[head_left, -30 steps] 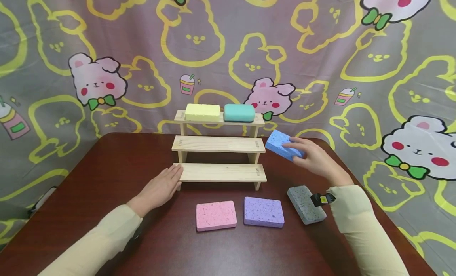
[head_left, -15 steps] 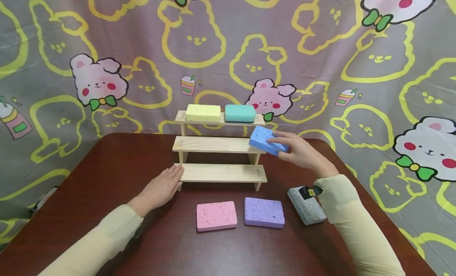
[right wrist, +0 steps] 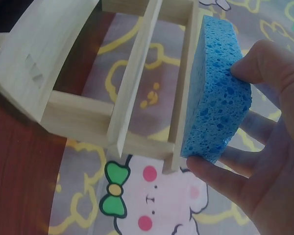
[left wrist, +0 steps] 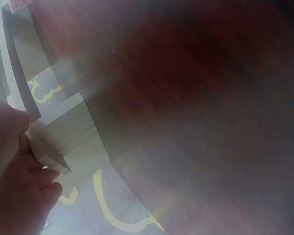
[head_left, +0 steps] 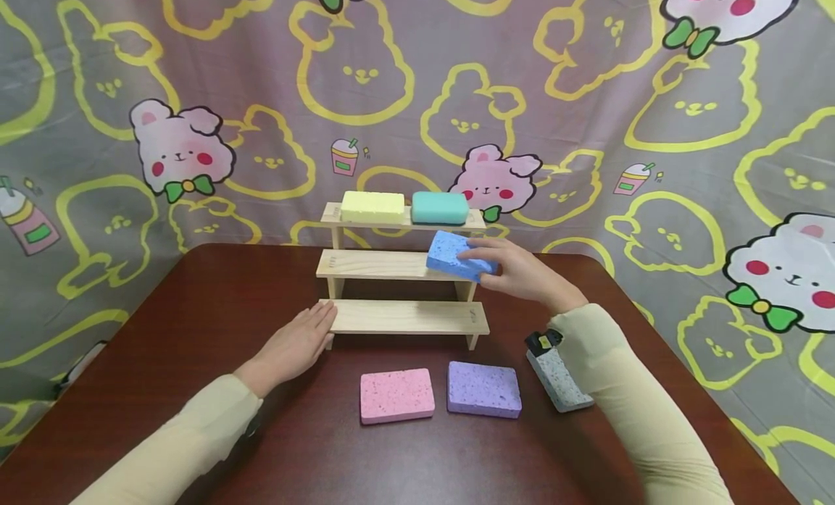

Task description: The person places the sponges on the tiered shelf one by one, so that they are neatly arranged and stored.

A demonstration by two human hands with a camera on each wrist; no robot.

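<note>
My right hand (head_left: 522, 269) holds a blue sponge (head_left: 450, 253) by its edges, tilted, in front of the right part of the middle step of a three-step wooden shelf (head_left: 378, 264). In the right wrist view, thumb and fingers pinch the blue sponge (right wrist: 213, 93) from opposite sides. At the left end of the lowest step (head_left: 404, 316), my left hand (head_left: 287, 353) grips the board; the left wrist view shows fingers around its end (left wrist: 49, 154). A yellow sponge (head_left: 373, 208) and a teal sponge (head_left: 440, 208) sit side by side on the top step.
In front of the shelf a pink sponge (head_left: 396, 396) and a purple sponge (head_left: 483, 389) lie on the dark brown table (head_left: 313, 454). A grey sponge (head_left: 562, 380) lies to the right, partly behind the right sleeve. A patterned curtain (head_left: 261, 70) hangs behind.
My right hand has carried the blue sponge leftward, from beyond the shelf's right end to the right part of the middle step. The left hand stays on the lowest step.
</note>
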